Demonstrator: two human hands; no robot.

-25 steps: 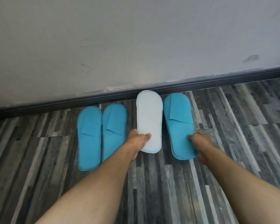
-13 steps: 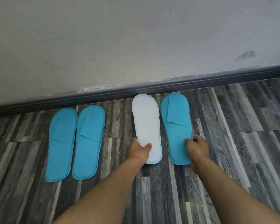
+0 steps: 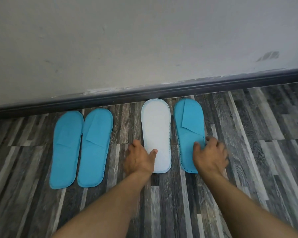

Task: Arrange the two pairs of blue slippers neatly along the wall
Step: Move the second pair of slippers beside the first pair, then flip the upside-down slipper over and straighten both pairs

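Observation:
Two pairs of flat blue slippers lie toes to the wall on the wood-pattern floor. The left pair (image 3: 66, 152) (image 3: 95, 146) lies side by side, untouched. In the right pair, one slipper (image 3: 156, 131) lies upside down with its white sole up. My left hand (image 3: 138, 158) grips its heel, thumb on the sole. The other blue slipper (image 3: 189, 127) lies upright just to the right, a narrow gap between them. My right hand (image 3: 211, 155) covers its heel with thumb and fingers pressed on its edge.
A dark baseboard (image 3: 162, 92) runs along the foot of the grey-white wall (image 3: 144, 40), just beyond the slippers' toes. A strip of bare floor (image 3: 126, 121) separates the two pairs. More floor extends right of the slippers.
Both hands have slid the right pair to the right, widening the gap to the left pair. My right hand's fingers have spread over the blue slipper's heel. The left pair has stayed put.

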